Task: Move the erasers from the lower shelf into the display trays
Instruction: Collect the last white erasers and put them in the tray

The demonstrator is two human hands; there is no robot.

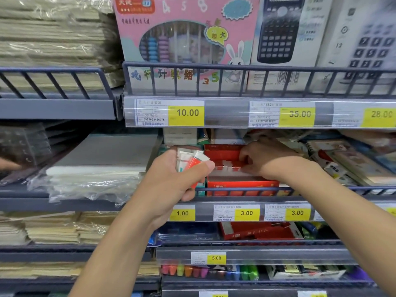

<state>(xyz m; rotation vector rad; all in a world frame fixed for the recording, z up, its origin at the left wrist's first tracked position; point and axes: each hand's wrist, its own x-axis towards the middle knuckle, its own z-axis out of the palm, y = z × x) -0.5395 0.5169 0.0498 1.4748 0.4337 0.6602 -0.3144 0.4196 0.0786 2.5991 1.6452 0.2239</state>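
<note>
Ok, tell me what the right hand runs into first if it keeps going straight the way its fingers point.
The right hand points left, into the red display tray. Its fingertips already seem to touch the row of erasers there, so those come first; depth is hard to judge.

Bare forearms — no sleeves, hands (171,179) ungloved.

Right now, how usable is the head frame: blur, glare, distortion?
Head view: wide-angle bowing bends the dark grey metal shelf rails; top-right calculator boxes smear with blur; glare streaks the clear plastic price-label strip; the left hand gripping small white-and-red erasers and the right hand in the red cardboard tray stay fairly sharp.
</note>
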